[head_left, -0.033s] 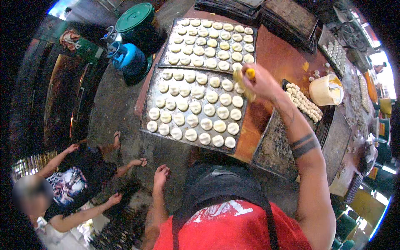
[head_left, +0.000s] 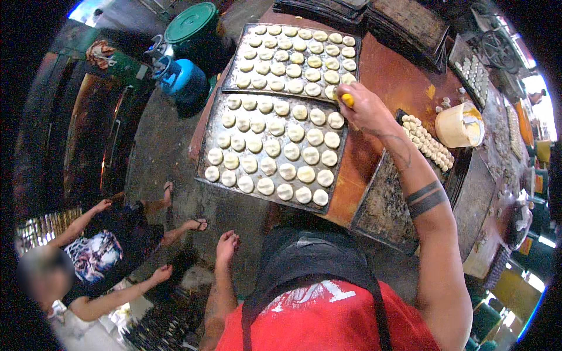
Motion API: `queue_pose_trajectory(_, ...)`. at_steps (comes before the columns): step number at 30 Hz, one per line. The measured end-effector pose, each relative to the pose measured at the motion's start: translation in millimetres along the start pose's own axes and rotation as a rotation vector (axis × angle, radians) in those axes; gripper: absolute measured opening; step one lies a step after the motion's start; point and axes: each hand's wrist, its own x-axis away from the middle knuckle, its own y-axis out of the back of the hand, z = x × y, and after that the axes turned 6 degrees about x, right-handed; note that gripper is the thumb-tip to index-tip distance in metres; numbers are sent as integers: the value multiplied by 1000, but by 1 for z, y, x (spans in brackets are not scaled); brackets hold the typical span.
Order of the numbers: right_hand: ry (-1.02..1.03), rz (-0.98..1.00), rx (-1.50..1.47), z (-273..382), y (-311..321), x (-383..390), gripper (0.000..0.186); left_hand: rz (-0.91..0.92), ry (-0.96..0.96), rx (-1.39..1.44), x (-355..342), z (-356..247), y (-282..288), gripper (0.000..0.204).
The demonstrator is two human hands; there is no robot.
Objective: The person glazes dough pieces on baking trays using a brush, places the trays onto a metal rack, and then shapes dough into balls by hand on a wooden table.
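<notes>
1. While the right hand (head_left: 366,110) is closed around a yellow-handled tool (head_left: 348,100), apparently a brush, the tool's head is partly hidden and is held at the near right corner of the upper tray (head_left: 230,85).
2. The left hand (head_left: 226,247) is kept low beside the body, well apart from the trays, with its fingers loosely bent and half open.
3. Rows of pale, flattened dough pieces (head_left: 272,147) are carried by the upper tray and by the lower tray (head_left: 215,127), which is set against its near edge.
4. A strip of the red-brown table (head_left: 380,70) is crossed by the right forearm, by which the trays are separated from a cream-coloured tub (head_left: 453,128) and part of a dark tray (head_left: 383,202) is covered.
5. Beside the tub, small dough balls (head_left: 426,143) are lined up; at the far edge, blackened trays (head_left: 404,32) are stacked.
6. To the left, a blue gas cylinder (head_left: 187,82) and a green-lidded bin (head_left: 190,23) are placed on the floor, and another person in a dark shirt (head_left: 105,248) is seen lower down.
7. Compared with the earlier frame, the right hand and tool have been shifted slightly away from the body; the lower tray's far right pieces, partly covered then, are now exposed.
</notes>
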Motion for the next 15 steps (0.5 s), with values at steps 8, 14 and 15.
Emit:
queue_pose_trajectory(8, 112, 591, -527, 118, -26, 129, 32, 158, 158, -167, 85, 93, 10, 26)
queue_pose_trajectory(14, -45, -19, -514, -16, 36, 104, 22, 47, 98, -47, 99, 127, 48, 32)
queue_pose_trajectory(15, -130, -149, -473, -41, 57, 110, 24, 3, 63, -3, 111, 121, 52, 32)
